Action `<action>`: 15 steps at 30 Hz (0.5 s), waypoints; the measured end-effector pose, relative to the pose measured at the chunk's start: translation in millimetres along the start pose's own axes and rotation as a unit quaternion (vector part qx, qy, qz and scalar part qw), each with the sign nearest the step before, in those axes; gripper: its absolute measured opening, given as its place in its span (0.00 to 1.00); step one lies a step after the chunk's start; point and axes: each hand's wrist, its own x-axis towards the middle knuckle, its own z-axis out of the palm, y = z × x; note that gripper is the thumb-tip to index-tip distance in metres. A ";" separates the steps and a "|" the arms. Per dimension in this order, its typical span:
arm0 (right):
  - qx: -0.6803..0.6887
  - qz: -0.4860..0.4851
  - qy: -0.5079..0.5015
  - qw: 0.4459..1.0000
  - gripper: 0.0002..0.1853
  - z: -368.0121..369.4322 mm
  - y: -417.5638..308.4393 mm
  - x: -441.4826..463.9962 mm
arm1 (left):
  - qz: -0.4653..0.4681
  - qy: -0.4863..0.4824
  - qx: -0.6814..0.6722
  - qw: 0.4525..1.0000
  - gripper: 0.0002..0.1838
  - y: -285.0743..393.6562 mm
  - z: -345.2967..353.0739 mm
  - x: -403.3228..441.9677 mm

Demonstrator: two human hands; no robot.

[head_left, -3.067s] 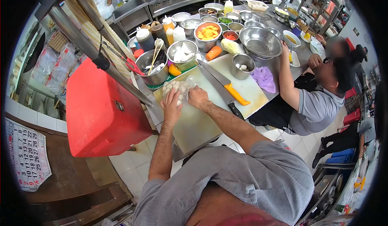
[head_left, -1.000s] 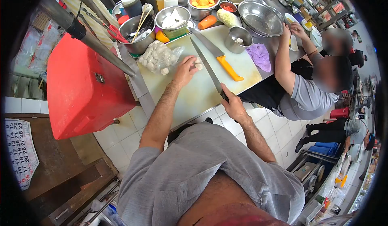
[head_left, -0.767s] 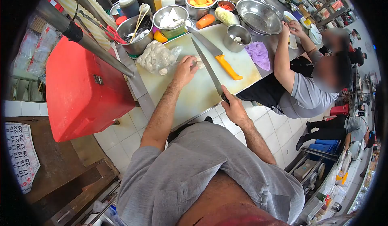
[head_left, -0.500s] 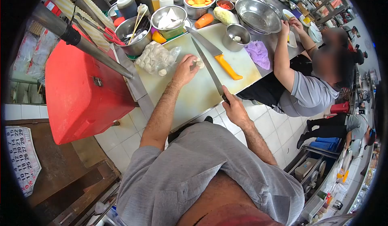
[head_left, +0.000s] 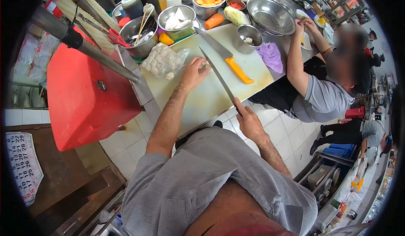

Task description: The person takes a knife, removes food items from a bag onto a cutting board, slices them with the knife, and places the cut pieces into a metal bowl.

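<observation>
My left hand (head_left: 195, 73) is closed around a small white mushroom (head_left: 206, 68) on the pale cutting board (head_left: 181, 105); the fingers partly cover it. In my right hand (head_left: 250, 122) is the dark handle of a long knife (head_left: 220, 79), its blade slanting across the board right against the mushroom. A clear plastic bag of mushrooms (head_left: 159, 61) lies left of my left hand, with one loose mushroom (head_left: 169, 75) at its lower edge. To the blade's right rests a second knife with a yellow handle (head_left: 239, 70). Beyond it stands a steel pot (head_left: 247, 46) with white pieces inside.
A purple cloth (head_left: 270, 57) lies at the board's right edge. Along the back are a carrot (head_left: 214, 21), a cabbage (head_left: 236, 15), steel bowls (head_left: 270, 16) and squeeze bottles (head_left: 132, 4). A co-worker (head_left: 325, 92) stands at right; a red box (head_left: 93, 96) is at left.
My right hand and the knife have shifted slightly down and to the right, the blade tip lower. My left hand stays nearly in place on the mushroom.
</observation>
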 end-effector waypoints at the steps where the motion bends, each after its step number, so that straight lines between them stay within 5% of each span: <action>1: 0.000 0.000 -0.001 1.000 0.35 -0.1 -0.4 0.6 | -0.001 0.002 -0.006 1.000 0.19 0.1 -0.2 0.3; 15: 0.087 -0.064 0.030 0.994 0.35 20.6 12.6 30.0 | -0.038 -0.036 -0.004 0.999 0.19 -3.5 -6.4 6.3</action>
